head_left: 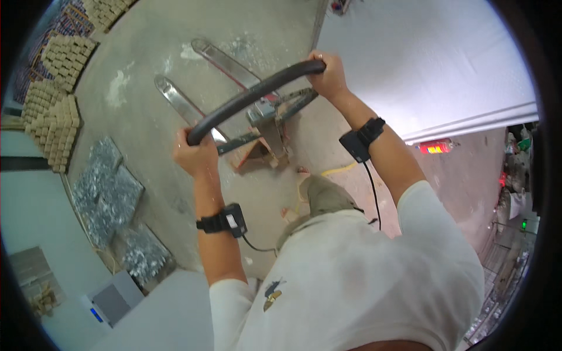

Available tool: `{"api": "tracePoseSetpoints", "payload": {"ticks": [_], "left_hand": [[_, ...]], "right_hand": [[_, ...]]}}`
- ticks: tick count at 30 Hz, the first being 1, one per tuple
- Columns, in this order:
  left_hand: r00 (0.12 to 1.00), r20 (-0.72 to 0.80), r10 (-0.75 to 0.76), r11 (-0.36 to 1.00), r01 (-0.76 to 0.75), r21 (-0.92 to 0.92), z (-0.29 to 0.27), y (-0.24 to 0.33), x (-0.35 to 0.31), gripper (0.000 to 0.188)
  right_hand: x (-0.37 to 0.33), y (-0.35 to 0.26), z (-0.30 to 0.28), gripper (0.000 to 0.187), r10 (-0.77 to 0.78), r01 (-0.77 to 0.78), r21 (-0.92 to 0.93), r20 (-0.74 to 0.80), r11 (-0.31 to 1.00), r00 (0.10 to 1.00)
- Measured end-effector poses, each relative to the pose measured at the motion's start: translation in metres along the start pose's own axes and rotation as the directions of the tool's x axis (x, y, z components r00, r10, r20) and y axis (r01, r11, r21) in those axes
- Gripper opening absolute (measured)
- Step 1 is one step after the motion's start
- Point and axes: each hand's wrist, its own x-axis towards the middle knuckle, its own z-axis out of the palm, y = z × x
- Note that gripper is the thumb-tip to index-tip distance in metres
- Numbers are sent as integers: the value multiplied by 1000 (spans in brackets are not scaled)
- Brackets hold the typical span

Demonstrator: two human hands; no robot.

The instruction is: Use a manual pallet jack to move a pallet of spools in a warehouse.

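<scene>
Black pallet-jack handle, left hand and right hand clamped around its ends; red canister, contents unseen from here.

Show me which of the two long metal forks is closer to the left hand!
The left fork: in the picture, it lies just past the left hand, while the right fork lies farther off, higher up.

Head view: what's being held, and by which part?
The dark handle of the pallet jack: left hand around its left end, right hand around its right end.
</scene>
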Motion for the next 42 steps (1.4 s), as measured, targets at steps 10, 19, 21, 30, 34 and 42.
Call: {"api": "tracePoseSetpoints", "payload": {"ticks": [10, 19, 21, 30, 34, 42], "left_hand": [[995, -97, -16, 1000, 15, -11, 38, -41, 121, 24], [988, 29, -153, 988, 153, -28, 43, -71, 172, 21], [986, 52, -161, 982, 165, -92, 64, -88, 193, 21], [987, -45, -152, 982, 146, -117, 104, -178, 276, 14], [983, -125, -137, 991, 136, -20, 109, -245, 326, 19], [973, -129, -191, 981, 193, -1, 120, -325, 441, 18]], "right_hand": [[120, -20, 79, 29, -8, 8, 31, -4, 999, 1000], [258, 7, 211, 31, -92, 61, 183, 169, 981, 981], [297, 21, 259, 31, -85, 41, 239, 175, 970, 981], [347, 39, 384, 30, -78, 25, 263, 193, 965, 978], [365, 22, 431, 29, -45, -9, 262, 198, 965, 979], [427, -1, 523, 27, -84, 43, 280, 135, 959, 987]]}}
